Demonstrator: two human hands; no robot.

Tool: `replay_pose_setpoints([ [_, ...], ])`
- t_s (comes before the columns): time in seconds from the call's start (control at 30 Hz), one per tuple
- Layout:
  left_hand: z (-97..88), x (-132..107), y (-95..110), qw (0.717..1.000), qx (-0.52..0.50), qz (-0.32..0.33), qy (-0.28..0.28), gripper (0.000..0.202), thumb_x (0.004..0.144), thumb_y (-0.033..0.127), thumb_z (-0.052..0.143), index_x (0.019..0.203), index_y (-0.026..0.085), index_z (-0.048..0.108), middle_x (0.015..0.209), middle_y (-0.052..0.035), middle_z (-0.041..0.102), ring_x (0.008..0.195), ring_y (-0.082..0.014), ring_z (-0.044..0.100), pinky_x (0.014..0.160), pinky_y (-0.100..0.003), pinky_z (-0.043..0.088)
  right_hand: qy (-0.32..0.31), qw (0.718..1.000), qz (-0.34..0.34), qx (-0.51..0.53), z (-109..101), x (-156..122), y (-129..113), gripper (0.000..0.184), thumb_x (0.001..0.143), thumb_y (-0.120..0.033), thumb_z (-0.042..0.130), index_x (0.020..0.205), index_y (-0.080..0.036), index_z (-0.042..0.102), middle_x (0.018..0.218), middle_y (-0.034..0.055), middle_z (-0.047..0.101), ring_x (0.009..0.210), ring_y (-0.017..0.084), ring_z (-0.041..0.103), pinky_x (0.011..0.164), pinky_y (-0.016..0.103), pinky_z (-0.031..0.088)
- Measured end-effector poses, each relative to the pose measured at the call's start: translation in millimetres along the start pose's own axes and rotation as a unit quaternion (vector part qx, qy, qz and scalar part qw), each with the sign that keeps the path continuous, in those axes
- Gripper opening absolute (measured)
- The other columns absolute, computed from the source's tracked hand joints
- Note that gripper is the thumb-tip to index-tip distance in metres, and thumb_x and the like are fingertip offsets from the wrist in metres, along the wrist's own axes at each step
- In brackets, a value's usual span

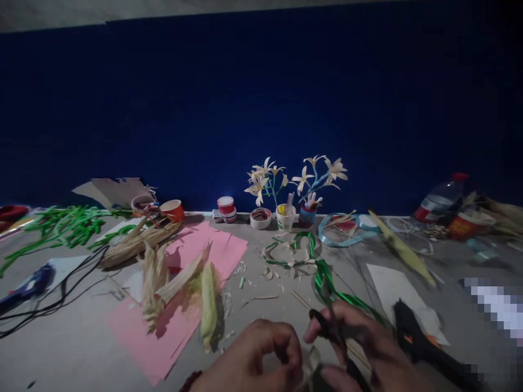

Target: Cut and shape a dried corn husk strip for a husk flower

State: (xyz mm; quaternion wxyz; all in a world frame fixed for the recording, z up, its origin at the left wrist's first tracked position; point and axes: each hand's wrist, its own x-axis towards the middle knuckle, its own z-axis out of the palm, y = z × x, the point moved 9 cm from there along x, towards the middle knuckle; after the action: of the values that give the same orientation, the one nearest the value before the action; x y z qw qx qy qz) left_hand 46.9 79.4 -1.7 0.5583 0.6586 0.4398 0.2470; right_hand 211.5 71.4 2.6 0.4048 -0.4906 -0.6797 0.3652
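My left hand (261,356) is closed in a pinch at the bottom of the view, on a pale strip of corn husk (312,359) that shows partly below its fingertips. Beside it, my right hand (368,343) is wrapped round dark-handled scissors (341,340), whose lower part is blurred and partly covered by the fingers. Just beyond the right hand, a shiny green ribbon (347,298) runs from a wreath (290,264) dotted with pale pieces. A thin stick (300,299) lies near the scissors.
Pink paper (143,337) lies at left under dried corn husks (153,294) and a greenish husk (208,307). Pale flowers (261,179) stand in cups at the back. A black glue gun (412,332) lies at right, a blue one (30,286) with cords at far left.
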Motion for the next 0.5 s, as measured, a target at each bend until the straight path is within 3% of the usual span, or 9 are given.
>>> replay_pose_setpoints([
  [0.1,8.1,4.4,5.1,0.996,-0.049,0.013,-0.068,0.01,0.073,0.018,0.064,0.063,0.019,0.06,0.07,0.0005,0.058,0.065,-0.0137,0.052,0.061,-0.021,0.042,-0.103,0.994,-0.003,0.02,19.1,8.0,-3.7,0.037,0.065,-0.01,0.067,0.101,-0.021,0.067,0.088,0.0041,0.07,0.078,0.02,0.065,0.068,0.026,0.055],
  [0.23,19.4,11.4,-9.9,0.972,-0.191,-0.023,-0.133,0.023,0.072,0.032,0.075,0.065,0.018,0.057,0.058,0.0037,0.054,0.048,-0.0084,0.047,0.049,-0.019,0.039,-0.125,0.985,0.02,0.114,29.6,8.5,-1.5,0.029,0.069,-0.011,0.062,0.095,-0.022,0.063,0.08,-0.0013,0.064,0.069,0.014,0.06,0.062,0.021,0.049],
  [0.3,23.2,15.5,-18.0,0.949,-0.287,-0.02,-0.13,0.031,0.07,0.041,0.079,0.067,0.017,0.058,0.053,0.0037,0.056,0.041,-0.0073,0.047,0.045,-0.019,0.039,-0.122,0.979,0.038,0.157,33.9,6.6,2.8,0.025,0.071,-0.012,0.062,0.094,-0.023,0.06,0.082,-0.0014,0.064,0.071,0.014,0.061,0.063,0.022,0.049],
  [0.4,22.7,21.7,-23.9,0.903,-0.422,0.045,-0.074,0.042,0.065,0.05,0.082,0.072,0.014,0.061,0.058,-0.001,0.062,0.046,-0.0106,0.056,0.046,-0.021,0.041,-0.094,0.98,0.037,0.174,35.4,4.7,8.5,0.022,0.071,-0.014,0.064,0.089,-0.023,0.056,0.082,0.0001,0.065,0.068,0.015,0.065,0.061,0.024,0.052],
  [0.5,28.3,22.8,-27.0,0.871,-0.48,0.097,-0.034,0.042,0.06,0.042,0.088,0.077,0.015,0.061,0.061,0.0002,0.063,0.052,-0.01,0.058,0.052,-0.02,0.041,-0.047,0.988,0.016,0.144,31.2,4.0,9.3,0.021,0.073,-0.016,0.065,0.09,-0.024,0.056,0.081,0.0021,0.07,0.066,0.017,0.068,0.06,0.025,0.054],
])
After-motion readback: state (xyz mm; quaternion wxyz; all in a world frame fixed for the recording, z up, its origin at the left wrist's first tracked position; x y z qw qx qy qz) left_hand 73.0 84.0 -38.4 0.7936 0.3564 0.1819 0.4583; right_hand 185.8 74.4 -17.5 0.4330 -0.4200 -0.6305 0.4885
